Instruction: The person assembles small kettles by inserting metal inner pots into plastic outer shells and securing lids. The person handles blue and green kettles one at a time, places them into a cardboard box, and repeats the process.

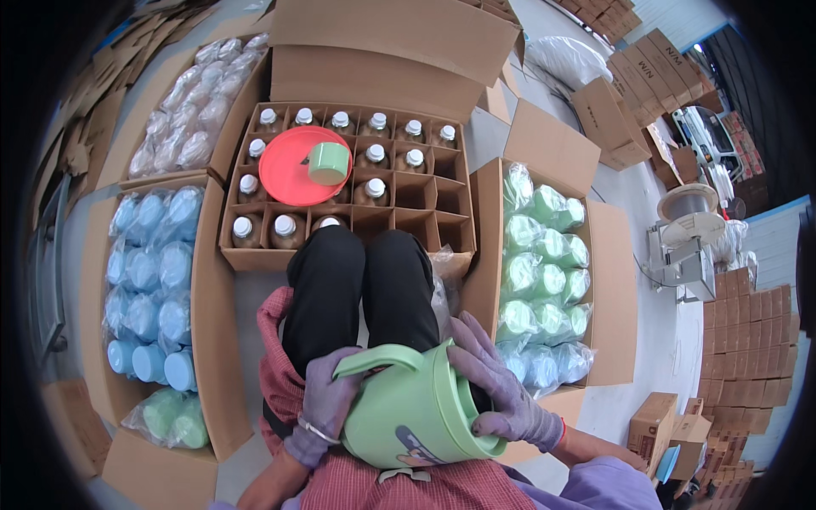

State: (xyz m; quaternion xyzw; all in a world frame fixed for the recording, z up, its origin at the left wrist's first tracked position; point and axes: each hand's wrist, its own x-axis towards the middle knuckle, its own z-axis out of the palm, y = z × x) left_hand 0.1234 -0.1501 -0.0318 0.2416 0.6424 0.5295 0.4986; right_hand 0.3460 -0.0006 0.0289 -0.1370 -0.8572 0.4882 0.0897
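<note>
A light green plastic jug (399,412) with a looped handle lies tilted across my lap, its open end turned to the right. My left hand (327,395), in a purple glove, is closed on the jug's handle side. The gloved right hand (501,387) grips the rim of the open end, with its fingers over the top edge and the thumb lower down. The inside of the jug is mostly hidden. Beyond my knees, a red round tray (285,174) rests on bottle tops, carrying a small green cup (329,162).
A divided carton (340,259) holds several white-capped bottles (285,226). Cartons of bagged blue cups (143,268) and bagged pale items (200,102) stand at the left. Bagged green cups (544,255) fill a carton at the right. Stacked boxes (748,340) and a machine (688,246) stand farther right.
</note>
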